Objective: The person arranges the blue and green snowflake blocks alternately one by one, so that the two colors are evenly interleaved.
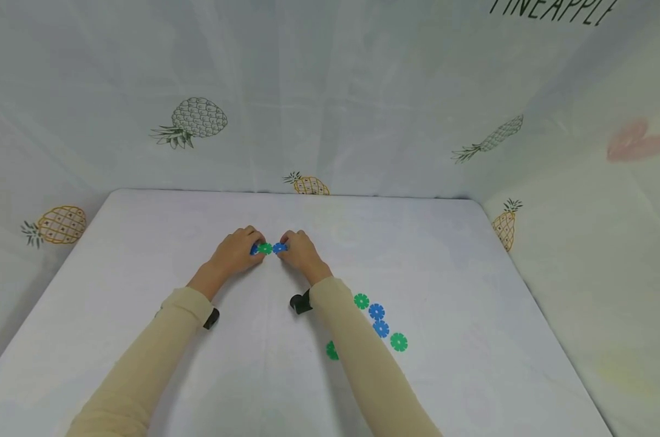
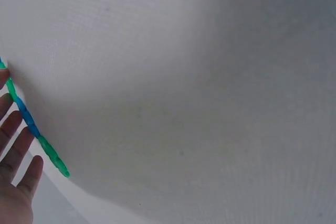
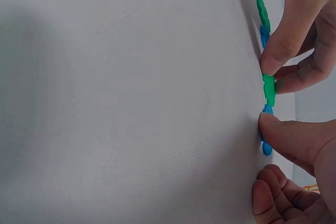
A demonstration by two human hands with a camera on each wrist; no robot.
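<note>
My left hand (image 1: 239, 250) pinches a green notched disc (image 1: 265, 248) between thumb and fingers. Joined to it is a blue disc (image 3: 264, 36), partly behind the thumb, with another green disc (image 3: 262, 10) at the far end of this row. Close on the right, my right hand (image 1: 303, 254) pinches a blue notched disc (image 1: 278, 247) with thumb and finger, edge to edge with the green one. Whether these two edges interlock, I cannot tell. The left wrist view shows the row's green end disc (image 2: 52, 156) past the left fingers.
Near the right forearm lie loose discs: green (image 1: 361, 301), blue (image 1: 376, 312), another blue (image 1: 381, 328) and green (image 1: 399, 342). One more green disc (image 1: 332, 350) is partly hidden by the sleeve. Behind the white table (image 1: 444, 255) hangs a pineapple-print cloth (image 1: 330, 109).
</note>
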